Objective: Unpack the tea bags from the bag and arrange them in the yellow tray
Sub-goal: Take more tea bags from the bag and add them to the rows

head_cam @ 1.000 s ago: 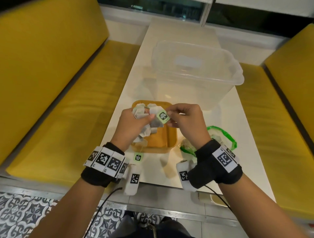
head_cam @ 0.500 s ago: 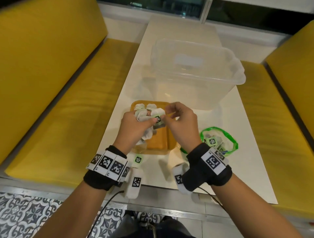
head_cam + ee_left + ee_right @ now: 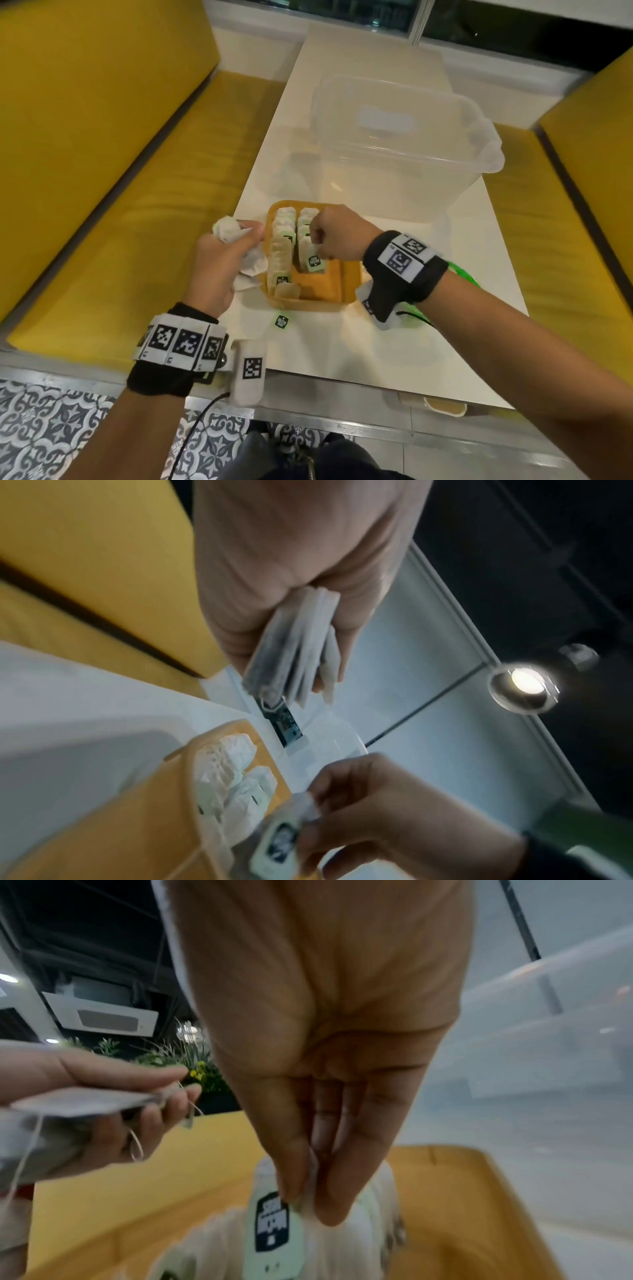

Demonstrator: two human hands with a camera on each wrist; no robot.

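A white worktop (image 3: 428, 329) runs between two yellow benches (image 3: 102, 171), and a clear plastic tub (image 3: 404, 144) stands on it toward the far end. Just in front of the tub sits the yellow tray (image 3: 346, 291), with two rows of tea bags (image 3: 284, 240) standing on edge in its left part and bare yellow floor at its near right. The right hand (image 3: 337, 236) reaches over the tray from the right — its fingers (image 3: 291, 1172) pinched together on the top of one tea bag (image 3: 310, 255) at the near end of the right row, the green tag (image 3: 315, 263) hanging against that bag's front. The left hand (image 3: 222, 260) hovers just left of the tray, fingers curled round a bunch of tea bags (image 3: 294, 647). A green-rimmed bag (image 3: 462, 274) peeks out behind the right wrist. One loose green tag (image 3: 281, 321) lies on the worktop just in front of the tray.
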